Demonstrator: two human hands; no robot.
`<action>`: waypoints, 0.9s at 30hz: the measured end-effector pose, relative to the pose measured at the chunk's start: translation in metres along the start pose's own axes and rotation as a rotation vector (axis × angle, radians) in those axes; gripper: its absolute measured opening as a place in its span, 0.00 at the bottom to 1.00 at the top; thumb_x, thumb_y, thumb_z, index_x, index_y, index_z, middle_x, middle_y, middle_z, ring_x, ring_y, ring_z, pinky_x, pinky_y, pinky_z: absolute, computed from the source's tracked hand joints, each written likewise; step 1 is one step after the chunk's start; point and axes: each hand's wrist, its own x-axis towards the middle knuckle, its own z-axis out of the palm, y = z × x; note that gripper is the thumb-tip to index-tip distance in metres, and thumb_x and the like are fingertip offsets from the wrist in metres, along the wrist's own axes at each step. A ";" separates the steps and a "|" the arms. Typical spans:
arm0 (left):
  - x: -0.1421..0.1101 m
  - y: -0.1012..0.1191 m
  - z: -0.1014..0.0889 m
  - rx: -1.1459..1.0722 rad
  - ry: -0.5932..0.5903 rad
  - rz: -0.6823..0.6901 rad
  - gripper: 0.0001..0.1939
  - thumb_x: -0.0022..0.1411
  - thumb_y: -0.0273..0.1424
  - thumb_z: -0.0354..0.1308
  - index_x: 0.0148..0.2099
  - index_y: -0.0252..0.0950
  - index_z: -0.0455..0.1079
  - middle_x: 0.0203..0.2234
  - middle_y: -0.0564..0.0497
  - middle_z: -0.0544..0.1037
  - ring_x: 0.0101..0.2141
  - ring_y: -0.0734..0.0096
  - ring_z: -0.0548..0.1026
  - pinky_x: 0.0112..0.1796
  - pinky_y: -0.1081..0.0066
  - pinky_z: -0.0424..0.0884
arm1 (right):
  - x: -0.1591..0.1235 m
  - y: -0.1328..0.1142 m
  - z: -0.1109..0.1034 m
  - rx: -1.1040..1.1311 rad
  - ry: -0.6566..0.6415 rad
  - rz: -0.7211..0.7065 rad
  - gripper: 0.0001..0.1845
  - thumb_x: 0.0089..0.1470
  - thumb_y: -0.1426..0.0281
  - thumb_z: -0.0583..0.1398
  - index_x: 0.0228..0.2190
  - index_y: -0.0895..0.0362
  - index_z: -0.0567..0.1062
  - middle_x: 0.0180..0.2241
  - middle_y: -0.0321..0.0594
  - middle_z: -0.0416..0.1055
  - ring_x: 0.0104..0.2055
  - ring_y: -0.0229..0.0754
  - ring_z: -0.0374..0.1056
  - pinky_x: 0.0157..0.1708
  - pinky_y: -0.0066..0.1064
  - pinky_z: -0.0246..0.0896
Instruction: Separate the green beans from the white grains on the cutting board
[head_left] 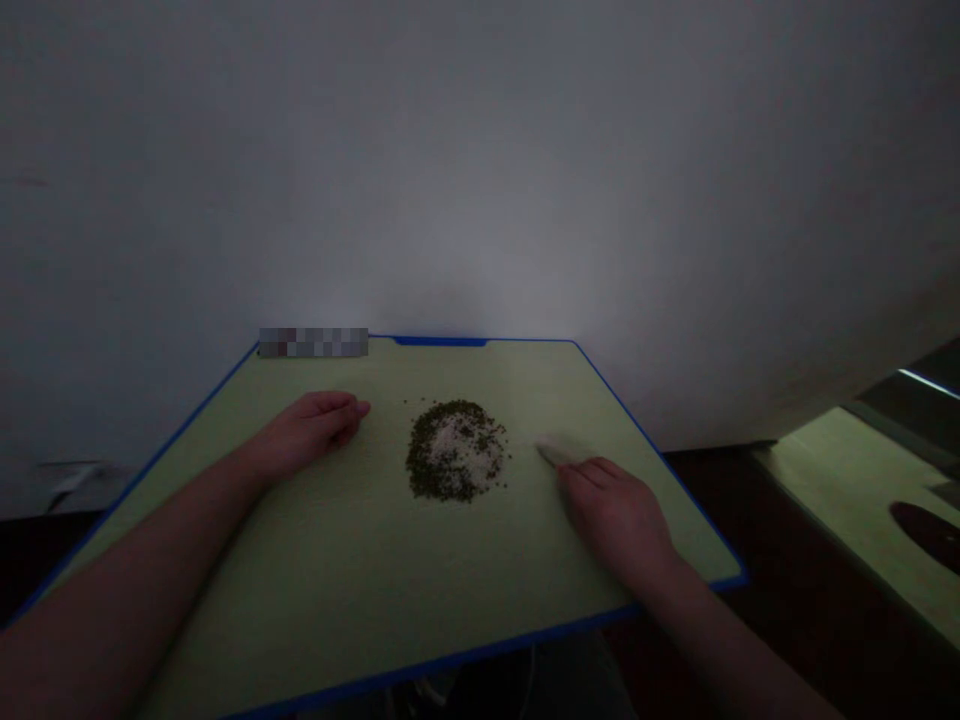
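A low, round pile of small dark green beans or seeds mixed with pale grains (457,450) lies in the middle of the yellow-green table (360,600). Left of the pile, my left hand (319,425) rests on the tabletop with its fingers curled in and one fingertip pointing towards the pile; nothing shows in its grip. On the other side, my right hand (615,510) is closed around a thin, pale, pointed tool (550,453). The tool's tip points left at the pile, apart from it. Dim light and the hand hide what kind of tool it is.
Blue edging (619,405) runs around the tabletop. At the back left corner lies a blurred-out strip (313,343). A grey-white wall (465,180) rises right behind the table. Another pale surface (862,510) with a dark round object (926,535) stands to the right.
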 end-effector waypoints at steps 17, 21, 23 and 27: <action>-0.001 0.000 -0.001 0.032 -0.001 0.028 0.20 0.55 0.45 0.49 0.20 0.36 0.59 0.14 0.57 0.60 0.17 0.78 0.57 0.20 0.74 0.54 | -0.007 -0.007 -0.005 0.193 0.216 -0.234 0.13 0.50 0.79 0.53 0.37 0.61 0.74 0.32 0.42 0.75 0.34 0.42 0.68 0.35 0.33 0.66; -0.003 0.002 0.000 0.024 -0.006 0.019 0.20 0.56 0.45 0.49 0.20 0.36 0.58 0.13 0.57 0.59 0.16 0.78 0.55 0.19 0.73 0.53 | -0.007 -0.006 -0.003 0.207 0.220 -0.191 0.13 0.50 0.79 0.54 0.37 0.61 0.74 0.33 0.42 0.75 0.35 0.42 0.68 0.36 0.33 0.66; -0.003 0.004 0.000 0.020 -0.013 0.017 0.20 0.55 0.45 0.49 0.20 0.36 0.58 0.13 0.57 0.59 0.16 0.78 0.56 0.19 0.73 0.53 | -0.002 -0.005 -0.002 0.193 0.207 -0.189 0.13 0.49 0.79 0.54 0.37 0.61 0.74 0.33 0.41 0.75 0.35 0.42 0.68 0.36 0.34 0.66; -0.002 0.005 0.000 0.036 0.004 0.006 0.20 0.55 0.45 0.49 0.20 0.36 0.58 0.13 0.57 0.59 0.16 0.78 0.56 0.19 0.73 0.53 | 0.007 -0.006 -0.003 0.173 0.192 -0.234 0.13 0.49 0.79 0.54 0.37 0.60 0.74 0.33 0.42 0.76 0.34 0.43 0.68 0.34 0.34 0.67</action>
